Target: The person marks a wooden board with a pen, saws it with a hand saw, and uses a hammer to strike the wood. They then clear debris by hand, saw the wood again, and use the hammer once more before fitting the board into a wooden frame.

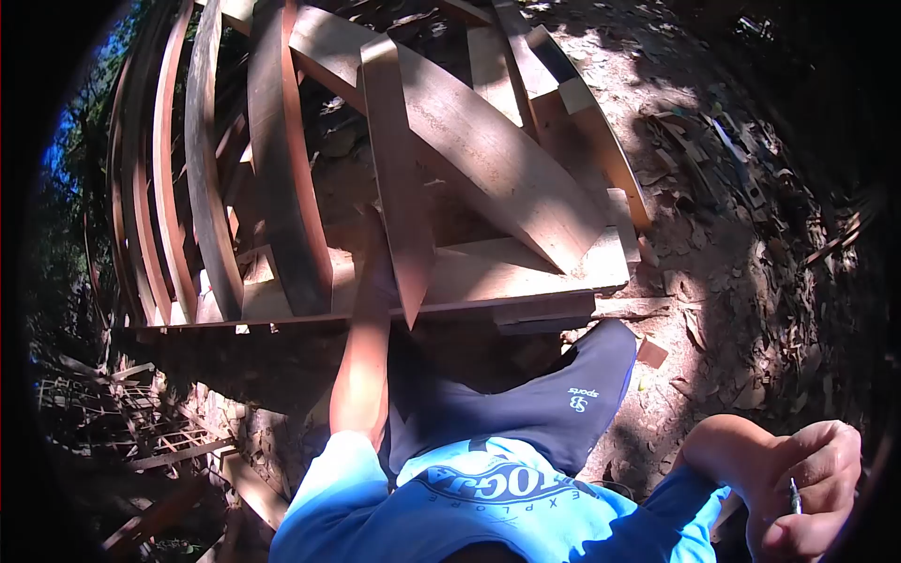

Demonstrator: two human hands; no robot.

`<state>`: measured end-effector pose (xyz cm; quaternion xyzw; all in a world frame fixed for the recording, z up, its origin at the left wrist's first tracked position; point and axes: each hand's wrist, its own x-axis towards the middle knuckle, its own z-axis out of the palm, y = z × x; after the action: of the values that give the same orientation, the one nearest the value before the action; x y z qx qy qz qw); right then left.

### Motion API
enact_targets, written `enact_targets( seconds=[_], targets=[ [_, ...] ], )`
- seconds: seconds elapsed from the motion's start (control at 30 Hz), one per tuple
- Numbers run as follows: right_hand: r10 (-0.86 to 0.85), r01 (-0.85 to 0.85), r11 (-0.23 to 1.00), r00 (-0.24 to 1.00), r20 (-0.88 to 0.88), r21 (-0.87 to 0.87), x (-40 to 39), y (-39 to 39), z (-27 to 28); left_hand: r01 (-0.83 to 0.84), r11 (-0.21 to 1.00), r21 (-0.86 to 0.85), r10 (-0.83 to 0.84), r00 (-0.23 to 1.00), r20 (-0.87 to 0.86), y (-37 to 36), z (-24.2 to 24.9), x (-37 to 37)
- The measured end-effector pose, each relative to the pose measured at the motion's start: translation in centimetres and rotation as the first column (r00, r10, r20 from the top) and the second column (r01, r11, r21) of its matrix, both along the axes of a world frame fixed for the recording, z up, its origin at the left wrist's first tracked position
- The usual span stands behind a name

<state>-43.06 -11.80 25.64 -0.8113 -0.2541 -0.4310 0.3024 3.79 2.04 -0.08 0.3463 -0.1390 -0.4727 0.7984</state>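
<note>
My left hand [378, 267] reaches forward into shadow at the lower part of a narrow upright wooden board [399, 178]. It seems closed on the board's left side, though its fingers are mostly hidden. The board's pointed lower end overlaps the edge of a long flat plank [497, 267]. Behind it, a wide curved plank [469, 131] slants down to the right. Off to the lower right, my right hand [815, 483] is closed around a slim pen [795, 497] with a silvery tip showing between the fingers.
Several curved wooden ribs [211, 159] stand in a row along the left of the frame. An open wooden box-like part [601, 141] is at the upper right. Wood scraps and leaves [723, 159] litter the ground; a small block [651, 352] lies near my leg.
</note>
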Motion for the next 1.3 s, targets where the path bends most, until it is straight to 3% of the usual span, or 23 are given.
enact_targets(
  seconds=[0.07, 0.17, 0.53, 0.6, 0.67, 0.73, 0.77, 0.8, 0.87, 0.93, 0.97, 1.0, 1.03, 1.07, 1.13, 1.17, 1.2, 1.23, 1.27, 1.3],
  targets=[
    [0.003, -0.005, 1.000, 0.991, 0.136, 0.012, -0.1, 0.6, -0.2, 0.329, 0.887, -0.325, -0.317, 0.944, 0.090, 0.3, 1.1, 0.8],
    [0.006, -0.015, 1.000, 0.943, 0.333, 0.024, -0.4, 1.9, -0.5, 0.182, 0.977, -0.109, -0.174, 0.982, 0.077, 1.5, 3.1, -0.2],
    [0.173, -0.173, 0.984, 0.906, 0.387, -0.037, 1.0, 2.1, -2.5, 0.311, 0.914, -0.260, -0.314, 0.949, 0.031, 1.5, 3.7, -1.3],
    [0.070, -0.185, 0.969, 0.839, 0.540, 0.163, -1.9, -0.4, -5.2, 0.322, 0.898, -0.301, -0.333, 0.943, 0.015, 1.5, 3.6, -1.2],
    [0.016, -0.283, 0.896, 0.791, 0.611, 0.343, 2.0, -1.1, -6.5, 0.341, 0.872, -0.351, -0.366, 0.931, -0.004, 1.5, 3.5, -1.2],
    [-0.062, -0.307, 0.760, 0.843, 0.534, 0.573, 10.6, -0.3, -6.6, 0.364, 0.833, -0.417, -0.414, 0.910, -0.031, 1.3, 3.3, -1.1],
    [-0.085, -0.231, 0.716, 0.908, 0.410, 0.658, 12.7, -1.1, -7.5, 0.379, 0.807, -0.453, -0.446, 0.894, -0.046, 1.3, 3.2, -1.0],
    [-0.093, -0.144, 0.673, 0.956, 0.277, 0.725, 14.6, -1.9, -8.6, 0.393, 0.776, -0.494, -0.484, 0.873, -0.065, 1.2, 3.2, -1.1],
    [-0.200, 0.193, 0.532, 0.975, -0.099, 0.825, 17.8, -2.0, -9.5, 0.417, 0.694, -0.587, -0.574, 0.812, -0.102, 0.6, 4.2, -1.4],
    [-0.021, 0.336, 0.341, 0.936, -0.351, 0.878, 21.2, -2.1, -10.3, 0.443, 0.629, -0.639, -0.636, 0.765, -0.095, 0.8, 5.1, -1.8],
    [0.073, 0.424, 0.301, 0.883, -0.464, 0.854, 22.8, -2.0, -10.8, 0.406, 0.590, -0.698, -0.685, 0.710, -0.166, 0.7, 5.0, -2.5],
    [0.058, 0.514, 0.413, 0.809, -0.585, 0.752, 23.8, -1.6, -10.7, 0.413, 0.515, -0.751, -0.744, 0.651, -0.152, 0.7, 4.2, -2.7],
    [0.097, 0.561, 0.446, 0.744, -0.661, 0.697, 24.5, -1.3, -10.6, 0.413, 0.399, -0.819, -0.818, 0.564, -0.113, 0.1, 3.5, -3.1],
    [0.127, 0.601, 0.517, 0.650, -0.749, 0.609, 24.7, -1.4, -10.2, 0.355, 0.455, -0.817, -0.807, 0.553, -0.209, 0.7, 5.9, -5.5],
    [0.398, 0.585, 0.271, 0.655, -0.642, 0.764, 24.6, -0.5, -9.7, 0.357, 0.638, -0.682, -0.743, 0.519, -0.423, 2.3, 11.5, -9.7],
    [0.577, 0.475, 0.036, 0.709, -0.407, 0.879, 23.6, -0.3, -8.8, 0.348, 0.734, -0.583, -0.668, 0.526, -0.526, 2.4, 16.4, -12.4],
    [0.594, 0.491, -0.108, 0.729, -0.340, 0.864, 22.3, -0.4, -7.1, 0.342, 0.814, -0.470, -0.580, 0.530, -0.619, 2.5, 20.3, -14.9],
    [0.608, 0.497, -0.255, 0.750, -0.262, 0.830, 21.0, 0.1, -5.8, 0.434, 0.820, -0.374, -0.568, 0.532, -0.628, 2.0, 23.5, -16.4],
    [0.543, 0.543, -0.366, 0.784, -0.301, 0.756, 19.1, 0.8, -7.5, 0.513, 0.840, -0.177, -0.503, 0.616, -0.606, 2.2, 25.9, -18.6],
    [0.486, 0.491, -0.480, 0.839, -0.245, 0.727, 17.4, 0.1, -4.8, 0.560, 0.828, 0.029, -0.453, 0.697, -0.556, 1.9, 28.1, -20.7]
  ],
)
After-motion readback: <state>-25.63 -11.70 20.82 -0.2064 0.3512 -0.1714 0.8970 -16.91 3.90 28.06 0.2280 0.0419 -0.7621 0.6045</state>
